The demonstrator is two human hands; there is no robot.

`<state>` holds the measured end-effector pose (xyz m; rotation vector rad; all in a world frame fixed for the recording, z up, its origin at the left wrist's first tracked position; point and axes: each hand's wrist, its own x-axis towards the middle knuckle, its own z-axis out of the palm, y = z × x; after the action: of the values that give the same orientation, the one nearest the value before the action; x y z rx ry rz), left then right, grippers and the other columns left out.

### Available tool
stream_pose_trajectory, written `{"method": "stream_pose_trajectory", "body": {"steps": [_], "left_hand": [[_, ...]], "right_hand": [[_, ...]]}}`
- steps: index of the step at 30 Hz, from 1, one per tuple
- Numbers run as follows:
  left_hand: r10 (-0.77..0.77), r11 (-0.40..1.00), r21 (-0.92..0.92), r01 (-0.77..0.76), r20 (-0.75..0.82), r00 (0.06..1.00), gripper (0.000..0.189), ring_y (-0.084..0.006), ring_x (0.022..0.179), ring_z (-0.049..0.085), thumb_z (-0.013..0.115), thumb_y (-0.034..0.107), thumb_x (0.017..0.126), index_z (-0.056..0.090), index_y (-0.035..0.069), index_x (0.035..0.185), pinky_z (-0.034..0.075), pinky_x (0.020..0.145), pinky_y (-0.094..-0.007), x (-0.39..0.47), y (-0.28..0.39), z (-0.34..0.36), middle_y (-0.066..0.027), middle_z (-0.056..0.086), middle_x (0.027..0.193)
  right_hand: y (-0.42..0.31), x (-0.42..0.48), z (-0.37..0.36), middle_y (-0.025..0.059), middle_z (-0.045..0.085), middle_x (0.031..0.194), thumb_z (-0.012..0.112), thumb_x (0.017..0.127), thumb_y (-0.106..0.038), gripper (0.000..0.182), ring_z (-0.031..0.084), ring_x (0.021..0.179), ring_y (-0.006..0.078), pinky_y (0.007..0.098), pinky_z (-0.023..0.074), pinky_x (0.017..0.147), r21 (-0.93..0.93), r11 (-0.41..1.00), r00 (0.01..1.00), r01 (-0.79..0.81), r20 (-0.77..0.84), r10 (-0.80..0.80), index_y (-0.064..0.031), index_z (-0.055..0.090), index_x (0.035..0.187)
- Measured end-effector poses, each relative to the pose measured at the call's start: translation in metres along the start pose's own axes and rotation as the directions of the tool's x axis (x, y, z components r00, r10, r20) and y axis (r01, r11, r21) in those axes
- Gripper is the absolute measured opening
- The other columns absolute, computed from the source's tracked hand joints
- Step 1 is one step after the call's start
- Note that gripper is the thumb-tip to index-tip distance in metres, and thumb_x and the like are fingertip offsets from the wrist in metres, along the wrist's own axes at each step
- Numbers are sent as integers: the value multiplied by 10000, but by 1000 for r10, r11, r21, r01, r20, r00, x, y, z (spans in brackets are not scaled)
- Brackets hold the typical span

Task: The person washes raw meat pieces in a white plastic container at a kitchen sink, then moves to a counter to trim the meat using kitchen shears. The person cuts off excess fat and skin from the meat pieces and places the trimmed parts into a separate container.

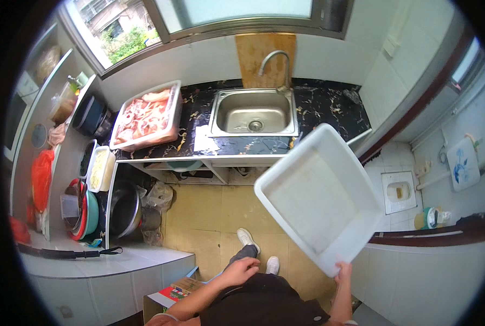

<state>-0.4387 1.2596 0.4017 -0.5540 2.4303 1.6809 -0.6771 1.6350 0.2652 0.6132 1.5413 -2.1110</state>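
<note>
My right hand [342, 272] grips the near corner of a large white plastic tub [313, 199], which tilts in the air to the right, its open inside facing up towards me. The tub's far corner overlaps the counter's front edge. My left hand [246, 270] is in front of my dark clothing, fingers loosely curled, holding nothing. Beyond the hands, a stainless steel sink [254, 112] with a curved faucet [286, 69] is set in the black marbled counter [195, 110]. On the counter to the left stands a white tub of raw meat [146, 116].
A wooden board [248, 61] leans against the wall behind the faucet. At the left are shelves, a white container of pale strips [100, 169], stacked basins [91, 214] and a large metal pot [126, 208]. A cardboard box [155, 305] is near my left arm. A doorway with a squat toilet [398, 191] is at the right.
</note>
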Motion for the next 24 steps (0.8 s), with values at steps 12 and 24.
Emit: {"method": "stream_pose_trajectory", "body": {"steps": [12, 24], "left_hand": [[-226, 947, -300, 112, -381, 897, 286, -151, 923, 643, 647, 157, 948, 642, 1, 1187, 521, 840, -303, 18, -66, -199, -68, 709, 1029], [-418, 817, -562, 130, -421, 805, 285, -128, 925, 630, 635, 144, 954, 635, -29, 1180, 508, 848, -283, 54, -109, -314, -65, 694, 1024]], "right_hand": [[-27, 137, 360, 168, 658, 1000, 593, 681, -10, 424, 646, 856, 311, 421, 549, 761, -216, 960, 957, 176, 265, -116, 105, 605, 1089], [-118, 251, 489, 132, 683, 942, 622, 745, -49, 333, 659, 810, 259, 372, 535, 740, -495, 855, 939, 153, 341, 30, 80, 651, 1050]]}}
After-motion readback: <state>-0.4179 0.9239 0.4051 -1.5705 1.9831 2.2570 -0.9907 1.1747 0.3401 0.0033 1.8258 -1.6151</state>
